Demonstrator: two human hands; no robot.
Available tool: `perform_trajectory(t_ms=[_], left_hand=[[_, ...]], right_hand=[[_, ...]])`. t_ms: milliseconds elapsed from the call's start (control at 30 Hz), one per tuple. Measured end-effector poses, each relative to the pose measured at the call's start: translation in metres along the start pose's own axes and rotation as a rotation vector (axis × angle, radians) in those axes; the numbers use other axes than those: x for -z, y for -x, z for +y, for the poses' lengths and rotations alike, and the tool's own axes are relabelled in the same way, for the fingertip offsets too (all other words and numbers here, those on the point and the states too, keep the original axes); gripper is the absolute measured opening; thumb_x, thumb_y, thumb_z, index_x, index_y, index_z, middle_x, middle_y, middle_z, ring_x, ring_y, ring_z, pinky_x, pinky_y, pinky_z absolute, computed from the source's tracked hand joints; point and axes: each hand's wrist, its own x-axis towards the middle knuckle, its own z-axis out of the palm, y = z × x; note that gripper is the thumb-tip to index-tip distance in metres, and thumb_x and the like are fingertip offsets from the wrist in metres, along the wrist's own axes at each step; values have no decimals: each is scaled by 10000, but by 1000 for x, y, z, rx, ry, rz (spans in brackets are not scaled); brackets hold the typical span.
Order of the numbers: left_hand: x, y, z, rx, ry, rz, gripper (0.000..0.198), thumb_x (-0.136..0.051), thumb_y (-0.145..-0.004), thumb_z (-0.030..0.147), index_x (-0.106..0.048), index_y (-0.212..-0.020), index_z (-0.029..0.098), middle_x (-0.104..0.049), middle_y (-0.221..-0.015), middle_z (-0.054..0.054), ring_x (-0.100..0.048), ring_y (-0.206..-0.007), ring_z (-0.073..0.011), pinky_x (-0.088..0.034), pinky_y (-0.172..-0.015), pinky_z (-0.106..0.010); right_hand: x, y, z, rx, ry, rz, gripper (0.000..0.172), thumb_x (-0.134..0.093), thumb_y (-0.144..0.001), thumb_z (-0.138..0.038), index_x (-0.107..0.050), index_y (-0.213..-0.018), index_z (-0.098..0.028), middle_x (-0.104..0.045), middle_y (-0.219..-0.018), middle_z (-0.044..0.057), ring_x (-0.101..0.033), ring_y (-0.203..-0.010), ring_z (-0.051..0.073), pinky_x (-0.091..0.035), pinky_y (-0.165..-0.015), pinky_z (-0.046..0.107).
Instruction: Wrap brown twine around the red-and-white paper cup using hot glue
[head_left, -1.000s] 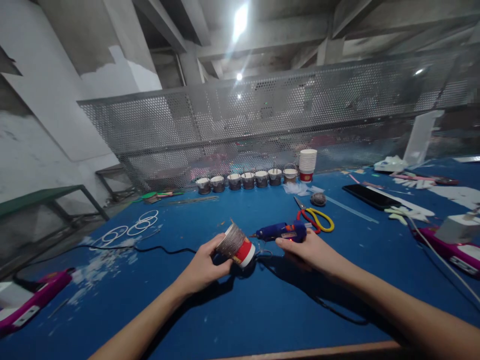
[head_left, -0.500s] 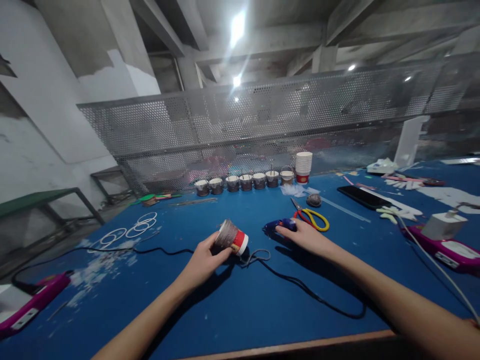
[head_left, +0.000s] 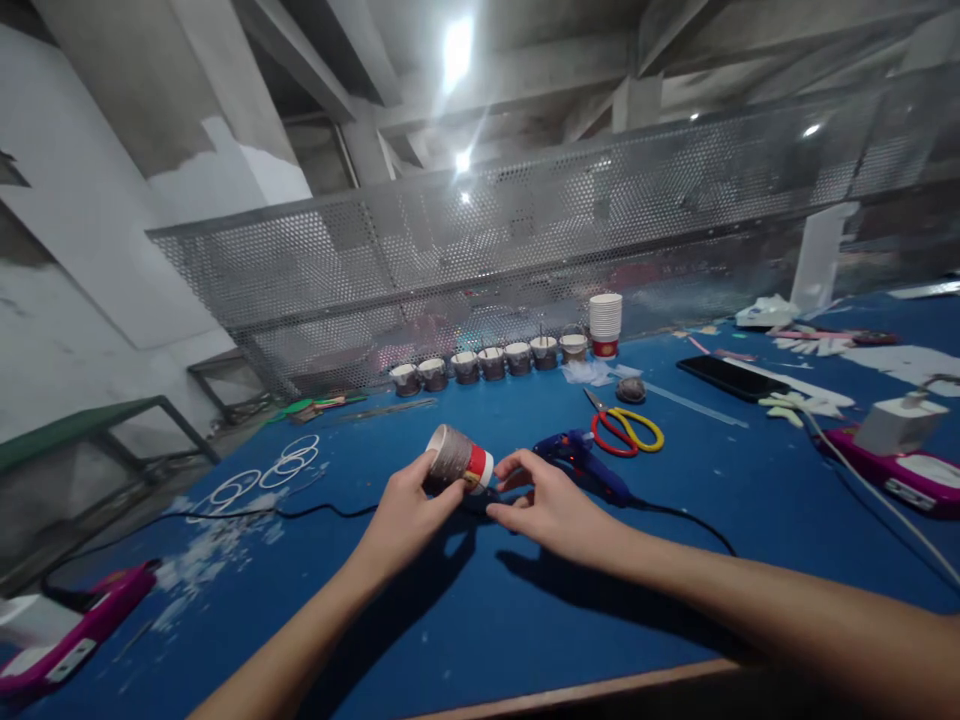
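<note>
The left hand [head_left: 405,515] hides the near side of the grey-and-red cup [head_left: 456,462]. At lower left the frame edge cuts off a pink tool [head_left: 52,640]. What fills the row of small cups [head_left: 491,362] at centre is too small to tell; shapes behind the mesh screen [head_left: 525,230] are blurred

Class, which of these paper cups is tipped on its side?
The wrapped cup held in the left hand; the row of cups by the mesh and the white stack stand upright.
</note>
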Motion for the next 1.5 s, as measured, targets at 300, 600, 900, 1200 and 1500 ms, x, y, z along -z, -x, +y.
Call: perform_trajectory(t_ms=[300, 600, 900, 1200, 1500], left_hand=[[-17, 3, 31, 3, -88, 52, 194, -531, -725, 304, -556, -872, 181, -570, -662, 34, -507, -584, -138, -395, -564, -227], [-25, 8, 27, 82, 86, 36, 176, -609, -694, 300, -591, -824, 182, -579, -674, 40, -527, -634, -144, -425, -594, -220], [-28, 16, 24, 177, 218, -55, 178, -585, -721, 267, -602, -874, 178, -576, -733, 34, -504, -620, -126, -436, -596, -221], [-26, 17, 31, 185, 238, -19, 155, -587, -686, 255, -601, -820, 177, -543, -670, 40, -484, -596, -126, -406, -570, -211], [-25, 16, 30, 105, 188, 1, 79, -574, -672, 247, -599, -710, 183, -507, -622, 39, -481, -610, -135, -401, -554, -205]], right_hand=[[6, 1, 10, 144, 199, 122, 188, -654, -760, -182, -467, -778, -199, -513, -593, -73, -441, -487, 82, -328, -494, 197], [15, 1, 21, 545, 575, 206, 105, -562, -881, -193, -637, -809, -181, -635, -749, 40, -578, -670, 148, -414, -630, 238], [13, 1, 15, 432, 497, 253, 80, -618, -819, -147, -661, -759, -179, -642, -738, 16, -569, -662, 134, -397, -618, 232], [14, 1, 15, 419, 466, 240, 91, -608, -820, -140, -665, -760, -178, -642, -741, 13, -566, -665, 130, -403, -629, 232], [16, 1, 15, 415, 461, 240, 97, -616, -822, -141, -659, -743, -178, -636, -734, 10, -567, -661, 128, -405, -623, 234]])
